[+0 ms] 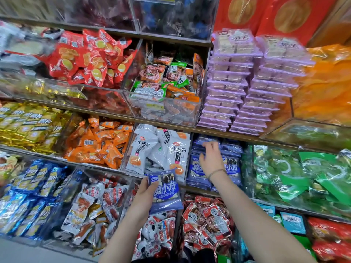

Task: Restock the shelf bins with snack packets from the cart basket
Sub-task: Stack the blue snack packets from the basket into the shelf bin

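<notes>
Blue pile, hemmed in both sides
My left hand grips a blue packet stack; my right hand rests loose-fingered on the pile, white packets left, green packets right.

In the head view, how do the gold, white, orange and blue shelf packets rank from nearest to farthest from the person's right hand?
1. The blue packets, under the right hand.
2. The white packets, next bin to the left.
3. The orange packets, one bin further left.
4. The gold packets, far left of that shelf.
</notes>
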A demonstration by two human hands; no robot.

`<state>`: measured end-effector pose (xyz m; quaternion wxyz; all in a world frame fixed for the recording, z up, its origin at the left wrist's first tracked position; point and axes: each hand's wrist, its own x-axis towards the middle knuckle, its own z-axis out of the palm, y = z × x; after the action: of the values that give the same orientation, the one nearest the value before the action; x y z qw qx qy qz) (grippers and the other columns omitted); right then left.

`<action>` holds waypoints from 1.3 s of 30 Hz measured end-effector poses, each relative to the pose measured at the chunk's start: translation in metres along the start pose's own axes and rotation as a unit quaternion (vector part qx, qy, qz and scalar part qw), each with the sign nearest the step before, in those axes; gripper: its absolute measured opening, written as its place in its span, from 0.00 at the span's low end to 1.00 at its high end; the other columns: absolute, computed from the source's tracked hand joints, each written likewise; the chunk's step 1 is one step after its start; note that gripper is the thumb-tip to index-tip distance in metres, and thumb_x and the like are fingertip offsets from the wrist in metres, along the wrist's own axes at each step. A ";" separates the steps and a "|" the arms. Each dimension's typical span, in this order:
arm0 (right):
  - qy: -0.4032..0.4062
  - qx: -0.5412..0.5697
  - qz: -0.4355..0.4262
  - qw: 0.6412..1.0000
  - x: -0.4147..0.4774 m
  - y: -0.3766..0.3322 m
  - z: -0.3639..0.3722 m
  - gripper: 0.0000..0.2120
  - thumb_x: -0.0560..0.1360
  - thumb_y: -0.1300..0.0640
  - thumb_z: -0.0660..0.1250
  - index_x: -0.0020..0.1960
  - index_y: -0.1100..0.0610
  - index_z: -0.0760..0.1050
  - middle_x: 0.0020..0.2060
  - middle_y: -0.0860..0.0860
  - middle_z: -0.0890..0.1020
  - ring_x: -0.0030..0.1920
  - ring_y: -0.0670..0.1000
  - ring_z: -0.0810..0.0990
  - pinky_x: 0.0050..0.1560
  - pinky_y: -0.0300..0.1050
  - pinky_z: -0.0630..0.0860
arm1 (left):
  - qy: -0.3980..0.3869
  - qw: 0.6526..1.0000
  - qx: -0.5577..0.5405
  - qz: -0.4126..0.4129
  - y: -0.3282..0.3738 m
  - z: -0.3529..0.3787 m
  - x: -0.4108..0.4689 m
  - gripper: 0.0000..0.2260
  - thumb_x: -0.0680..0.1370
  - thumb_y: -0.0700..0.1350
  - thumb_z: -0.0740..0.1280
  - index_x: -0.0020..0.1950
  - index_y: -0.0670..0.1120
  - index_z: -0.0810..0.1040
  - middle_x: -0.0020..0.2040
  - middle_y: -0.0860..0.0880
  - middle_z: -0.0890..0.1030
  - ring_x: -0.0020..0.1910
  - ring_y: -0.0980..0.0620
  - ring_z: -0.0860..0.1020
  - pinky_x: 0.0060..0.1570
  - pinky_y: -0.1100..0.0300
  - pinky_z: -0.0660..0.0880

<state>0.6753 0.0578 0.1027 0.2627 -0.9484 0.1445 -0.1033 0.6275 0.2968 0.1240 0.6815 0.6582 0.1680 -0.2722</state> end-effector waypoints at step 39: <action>0.168 0.666 0.452 0.569 -0.017 0.021 -0.054 0.06 0.76 0.61 0.61 0.41 0.59 0.70 0.31 0.52 0.70 0.30 0.46 0.68 0.22 0.33 0.71 | 0.060 0.693 0.629 0.347 -0.004 0.064 0.043 0.30 0.79 0.57 0.49 0.75 0.41 0.63 0.75 0.44 0.64 0.75 0.45 0.61 0.72 0.42 0.59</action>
<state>0.6404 0.0212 0.1349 0.8034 -0.2825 0.4863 -0.1956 0.6506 0.2273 0.1005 0.1429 0.9594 -0.2424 -0.0187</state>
